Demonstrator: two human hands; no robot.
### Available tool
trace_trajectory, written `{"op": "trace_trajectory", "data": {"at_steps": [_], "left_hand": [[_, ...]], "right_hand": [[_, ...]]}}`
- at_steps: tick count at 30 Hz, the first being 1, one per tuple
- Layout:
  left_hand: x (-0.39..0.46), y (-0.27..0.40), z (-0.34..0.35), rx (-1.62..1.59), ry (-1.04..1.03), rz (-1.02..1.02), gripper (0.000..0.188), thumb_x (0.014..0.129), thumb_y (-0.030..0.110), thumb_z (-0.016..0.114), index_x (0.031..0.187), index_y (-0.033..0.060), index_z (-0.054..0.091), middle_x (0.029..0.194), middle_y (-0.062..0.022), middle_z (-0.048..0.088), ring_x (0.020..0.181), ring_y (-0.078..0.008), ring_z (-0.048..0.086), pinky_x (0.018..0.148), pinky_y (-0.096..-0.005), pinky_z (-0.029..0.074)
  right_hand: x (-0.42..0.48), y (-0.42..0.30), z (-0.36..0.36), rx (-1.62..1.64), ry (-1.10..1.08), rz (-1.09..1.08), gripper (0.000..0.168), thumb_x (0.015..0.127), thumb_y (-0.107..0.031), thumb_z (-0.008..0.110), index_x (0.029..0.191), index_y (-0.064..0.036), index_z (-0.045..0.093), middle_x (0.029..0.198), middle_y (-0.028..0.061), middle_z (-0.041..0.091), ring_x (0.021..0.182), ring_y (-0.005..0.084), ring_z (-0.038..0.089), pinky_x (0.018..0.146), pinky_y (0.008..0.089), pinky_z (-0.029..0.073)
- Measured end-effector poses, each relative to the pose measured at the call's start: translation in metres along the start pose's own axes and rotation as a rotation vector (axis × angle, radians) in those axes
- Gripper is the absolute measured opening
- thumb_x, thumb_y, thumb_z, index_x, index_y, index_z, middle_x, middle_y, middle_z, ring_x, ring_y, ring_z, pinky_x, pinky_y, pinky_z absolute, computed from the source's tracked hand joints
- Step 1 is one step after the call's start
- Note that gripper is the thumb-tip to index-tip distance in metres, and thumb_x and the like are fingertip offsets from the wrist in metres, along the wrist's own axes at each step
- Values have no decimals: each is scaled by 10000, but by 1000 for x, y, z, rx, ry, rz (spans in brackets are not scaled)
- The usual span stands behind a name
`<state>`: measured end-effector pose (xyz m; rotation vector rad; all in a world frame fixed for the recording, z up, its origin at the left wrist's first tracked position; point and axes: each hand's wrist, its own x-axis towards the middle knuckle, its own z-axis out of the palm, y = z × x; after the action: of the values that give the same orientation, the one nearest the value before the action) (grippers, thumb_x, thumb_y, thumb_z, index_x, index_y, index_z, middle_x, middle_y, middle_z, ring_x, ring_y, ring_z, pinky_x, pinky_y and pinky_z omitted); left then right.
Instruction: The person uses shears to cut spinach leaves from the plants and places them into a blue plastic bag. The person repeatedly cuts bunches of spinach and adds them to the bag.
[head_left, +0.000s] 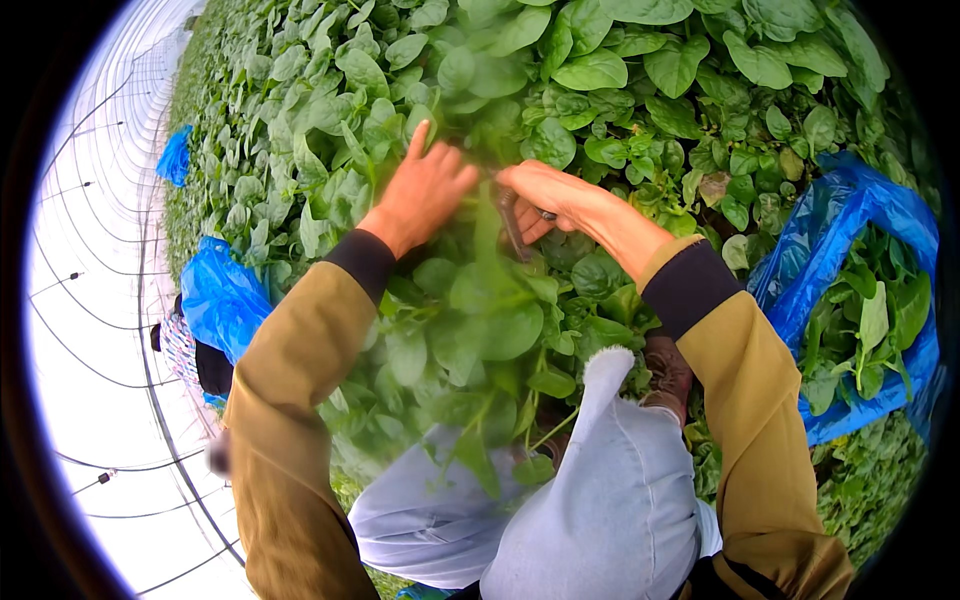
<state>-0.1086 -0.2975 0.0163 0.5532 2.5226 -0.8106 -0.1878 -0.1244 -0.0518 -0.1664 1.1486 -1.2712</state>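
My left hand (429, 191) is in among broad-leaved green plants (367, 75), with its index finger stretched out and the others curled. A stem passes close by its fingers, but blur and the hand's back hide whether they grip it. Just to the right, my right hand (555, 196) holds a dark metal hand tool (511, 223) that points down towards me. Its working end is blurred among the leaves. Large blurred leaves (487, 322) hang below both hands, over my knees.
At my right, an opened blue plastic bag (776, 247) holds picked leaves (874, 322). Another blue bag (221, 292) lies at the left by a partly hidden person (180, 349), with a smaller one (175, 156) farther off. A ribbed white greenhouse wall (90, 300) curves along the left.
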Motion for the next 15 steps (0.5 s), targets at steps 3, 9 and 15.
{"op": "trace_trajectory", "data": {"at_steps": [3,9,15], "left_hand": [[0,0,6,-55,61,-36,508,723,82,660,1202,90,493,1029,-83,529,1081,-267,522,1168,-566,194],[-22,-2,1,-86,65,-176,669,649,72,713,1279,75,489,1028,-70,519,1047,-263,531,1160,-556,216],[-1,-8,-14,133,56,-100,353,721,178,681,1060,79,665,1286,-116,514,1293,-282,421,1164,-590,182]], "right_hand": [[11,4,0,-35,65,-25,363,974,-319,403,902,-14,585,760,118,638,606,195,607,549,320,500],[-25,12,-11,-35,33,-96,355,991,-291,411,966,28,563,832,138,612,694,220,624,562,321,489],[-7,-17,1,47,17,-56,322,989,-307,395,978,-15,530,742,101,573,590,180,540,546,314,468]]}}
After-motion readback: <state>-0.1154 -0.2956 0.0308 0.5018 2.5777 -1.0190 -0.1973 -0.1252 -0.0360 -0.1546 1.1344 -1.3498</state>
